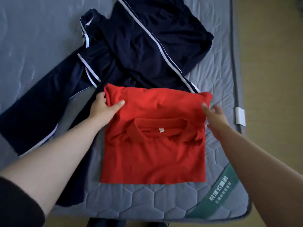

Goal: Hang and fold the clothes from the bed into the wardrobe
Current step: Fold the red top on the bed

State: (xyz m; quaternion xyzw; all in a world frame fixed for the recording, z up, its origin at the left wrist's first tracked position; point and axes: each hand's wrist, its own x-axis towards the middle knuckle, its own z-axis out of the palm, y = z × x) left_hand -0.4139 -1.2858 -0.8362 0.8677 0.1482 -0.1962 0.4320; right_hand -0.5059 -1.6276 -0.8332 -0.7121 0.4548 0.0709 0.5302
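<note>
A red polo shirt (154,154) lies folded on the grey mattress (147,200), its collar facing up in the middle. My left hand (105,108) grips the shirt's far left corner, thumb on top and fingers under the edge. My right hand (214,115) is at the far right corner, thumb on the fabric and fingers behind the edge. Beyond the shirt, dark navy clothes with white stripes (139,51) lie spread and crumpled across the bed.
The mattress's right edge runs beside a tan floor (270,63). A green label strip (219,192) crosses the near right corner, and a white tag (240,117) sits on the right edge. A navy sleeve (32,115) stretches out under my left forearm.
</note>
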